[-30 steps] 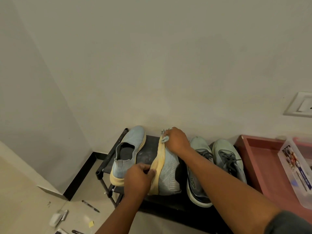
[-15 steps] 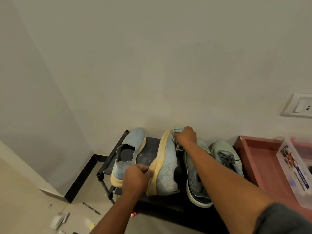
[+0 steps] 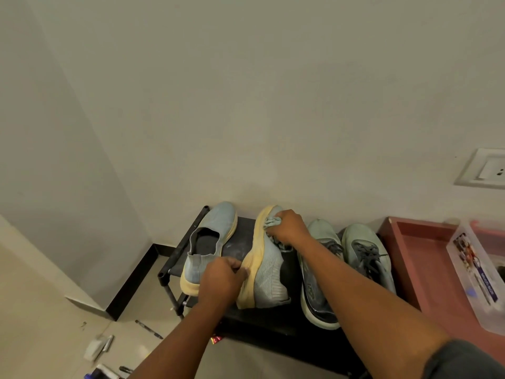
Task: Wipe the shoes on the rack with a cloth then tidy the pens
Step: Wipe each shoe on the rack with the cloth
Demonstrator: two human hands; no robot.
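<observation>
— While the tilted slip-on shoe (image 3: 269, 265) stood on its side on the black rack (image 3: 273, 324), yellow sole turned leftward, where was the cloth?

— The cloth (image 3: 272, 223) was bunched under the right hand (image 3: 289, 227), whose fingers curled round it and pressed it against the toe end. The left hand (image 3: 222, 279) gripped the sole near the heel.

— And around it?

— Its mate (image 3: 211, 242) sat upright just to the left; two laced grey-green sneakers (image 3: 363, 258) lay to the right. A pen (image 3: 149, 329) lay on the floor beside the rack, with what seemed more pens (image 3: 109, 373) at the bottom edge, too blurred to count. A pink tray (image 3: 426, 269) held a clear box (image 3: 475, 280).
</observation>
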